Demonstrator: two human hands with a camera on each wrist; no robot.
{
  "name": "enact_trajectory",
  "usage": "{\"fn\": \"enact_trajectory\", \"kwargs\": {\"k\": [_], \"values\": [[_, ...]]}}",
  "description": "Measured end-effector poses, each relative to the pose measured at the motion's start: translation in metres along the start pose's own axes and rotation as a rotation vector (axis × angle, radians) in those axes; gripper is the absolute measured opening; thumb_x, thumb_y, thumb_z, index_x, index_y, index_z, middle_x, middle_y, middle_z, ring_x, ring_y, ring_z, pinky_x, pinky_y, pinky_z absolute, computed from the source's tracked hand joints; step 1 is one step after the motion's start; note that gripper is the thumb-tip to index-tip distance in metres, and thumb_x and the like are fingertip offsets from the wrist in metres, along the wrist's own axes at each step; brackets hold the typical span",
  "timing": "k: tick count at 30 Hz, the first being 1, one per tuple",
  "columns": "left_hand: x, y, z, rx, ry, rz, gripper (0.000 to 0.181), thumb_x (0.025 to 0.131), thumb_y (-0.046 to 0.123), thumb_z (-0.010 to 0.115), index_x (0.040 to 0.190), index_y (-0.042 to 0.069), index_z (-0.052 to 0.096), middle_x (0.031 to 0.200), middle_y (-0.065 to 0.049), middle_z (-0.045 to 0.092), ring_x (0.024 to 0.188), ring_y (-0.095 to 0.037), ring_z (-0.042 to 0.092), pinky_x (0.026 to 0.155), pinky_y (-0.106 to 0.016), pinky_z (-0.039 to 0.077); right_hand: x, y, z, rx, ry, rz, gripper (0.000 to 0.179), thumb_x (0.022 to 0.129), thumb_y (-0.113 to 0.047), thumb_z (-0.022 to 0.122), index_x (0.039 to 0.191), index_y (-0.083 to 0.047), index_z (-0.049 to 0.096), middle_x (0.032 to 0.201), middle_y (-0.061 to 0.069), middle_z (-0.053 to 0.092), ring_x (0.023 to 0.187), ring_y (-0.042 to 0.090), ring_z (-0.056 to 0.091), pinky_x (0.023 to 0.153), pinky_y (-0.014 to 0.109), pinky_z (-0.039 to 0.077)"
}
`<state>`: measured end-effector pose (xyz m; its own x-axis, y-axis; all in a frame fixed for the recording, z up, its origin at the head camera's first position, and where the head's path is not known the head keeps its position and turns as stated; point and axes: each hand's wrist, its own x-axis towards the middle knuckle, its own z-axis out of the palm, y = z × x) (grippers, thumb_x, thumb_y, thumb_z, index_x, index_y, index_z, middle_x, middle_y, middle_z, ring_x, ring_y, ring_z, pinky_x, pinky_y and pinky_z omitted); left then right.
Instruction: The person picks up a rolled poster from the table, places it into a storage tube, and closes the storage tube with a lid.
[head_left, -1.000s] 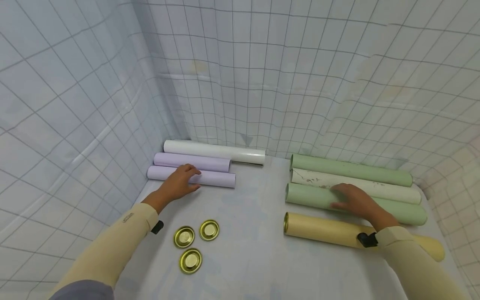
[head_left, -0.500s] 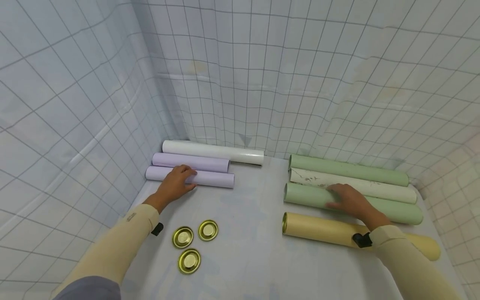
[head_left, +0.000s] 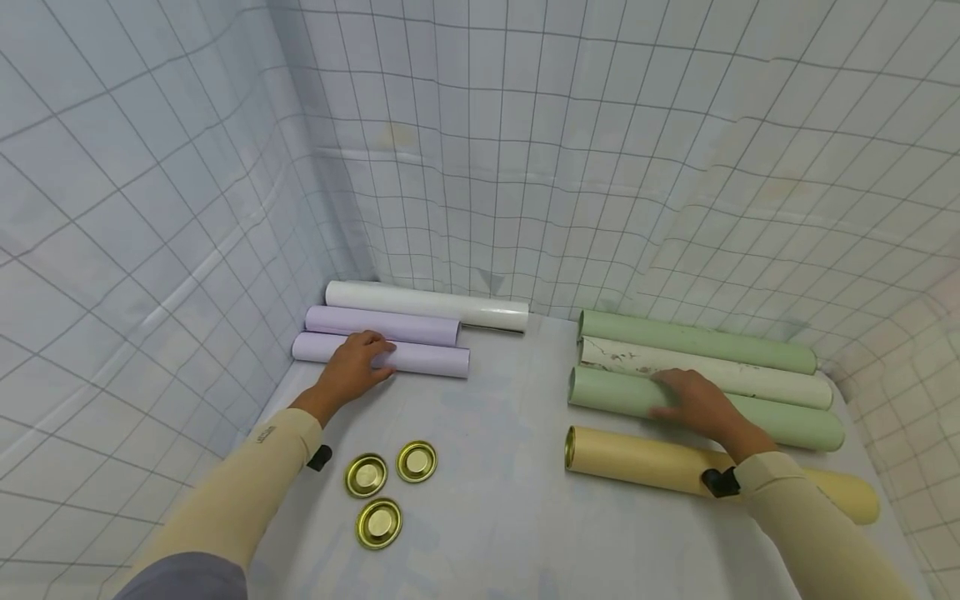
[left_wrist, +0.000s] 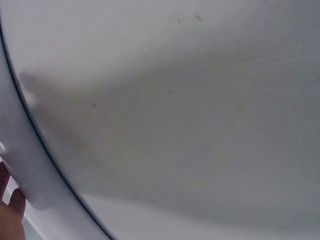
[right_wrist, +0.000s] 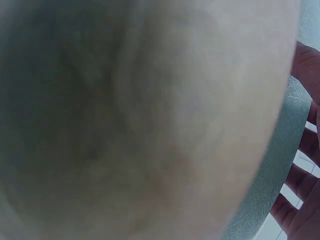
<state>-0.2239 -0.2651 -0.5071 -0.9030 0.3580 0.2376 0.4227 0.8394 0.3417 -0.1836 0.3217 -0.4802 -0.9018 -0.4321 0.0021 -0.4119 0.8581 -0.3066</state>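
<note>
My left hand (head_left: 356, 367) rests over the front lilac roll (head_left: 431, 358), thumb on the near side and fingers reaching across the top. At the left edge of the left wrist view, fingers (left_wrist: 15, 200) touch this roll (left_wrist: 35, 155). Over on the right, my right hand (head_left: 701, 402) lies across the front green roll (head_left: 611, 392), its thumb toward me. The right wrist view shows those spread fingers (right_wrist: 300, 182) along the textured green roll (right_wrist: 267, 165). Both hands look relaxed, and neither roll is lifted.
Behind stand another lilac roll (head_left: 382, 325), a white roll (head_left: 427, 306), a floral white roll (head_left: 705, 372) and a green roll (head_left: 697, 337). A yellow tube (head_left: 637, 456) lies in front of the right rolls. Three gold metal caps (head_left: 378, 523) lie front left. Gridded sheets (head_left: 487, 142) form walls.
The camera view shifts slightly. Both hands stay on the same rolls, and no roll or cap has visibly moved.
</note>
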Motion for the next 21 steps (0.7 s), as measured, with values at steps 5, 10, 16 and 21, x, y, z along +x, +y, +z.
{"fn": "enact_trajectory", "kwargs": {"k": [5,10,16,21], "values": [[-0.0003,0.0020,-0.0010,0.006,0.007,0.004,0.039,0.081,0.015,0.083,0.115,0.001,0.070,0.121,-0.020,0.062,0.114,-0.041,0.053,0.094,-0.058,0.045,0.0000,-0.0020,0.0023,-0.014,0.000,0.011,0.069,0.080,-0.033,0.084,0.132,0.003,0.057,0.128,0.026,0.059,0.115,0.047,0.054,0.095,0.063,0.042],[0.0014,0.0014,-0.0010,0.015,0.008,0.021,0.040,0.081,0.016,0.084,0.115,0.001,0.069,0.121,-0.019,0.063,0.114,-0.041,0.054,0.094,-0.058,0.045,0.0013,-0.0015,0.0055,-0.012,-0.011,0.009,0.072,0.079,-0.033,0.085,0.137,-0.001,0.056,0.132,0.025,0.058,0.118,0.048,0.052,0.095,0.066,0.041],[0.0034,0.0003,-0.0004,0.040,0.010,0.042,0.039,0.081,0.017,0.083,0.114,0.002,0.068,0.120,-0.018,0.064,0.113,-0.040,0.055,0.093,-0.057,0.046,0.0022,-0.0035,0.0050,-0.025,-0.018,-0.011,0.073,0.079,-0.033,0.084,0.138,0.000,0.055,0.132,0.025,0.057,0.118,0.048,0.052,0.095,0.066,0.042],[0.0034,-0.0024,0.0018,0.062,0.007,0.046,0.039,0.082,0.016,0.083,0.115,0.003,0.067,0.121,-0.017,0.063,0.114,-0.040,0.054,0.092,-0.058,0.045,0.0024,-0.0054,0.0058,-0.042,-0.018,-0.007,0.073,0.079,-0.032,0.085,0.136,0.002,0.055,0.130,0.026,0.058,0.115,0.049,0.053,0.093,0.066,0.043]]}}
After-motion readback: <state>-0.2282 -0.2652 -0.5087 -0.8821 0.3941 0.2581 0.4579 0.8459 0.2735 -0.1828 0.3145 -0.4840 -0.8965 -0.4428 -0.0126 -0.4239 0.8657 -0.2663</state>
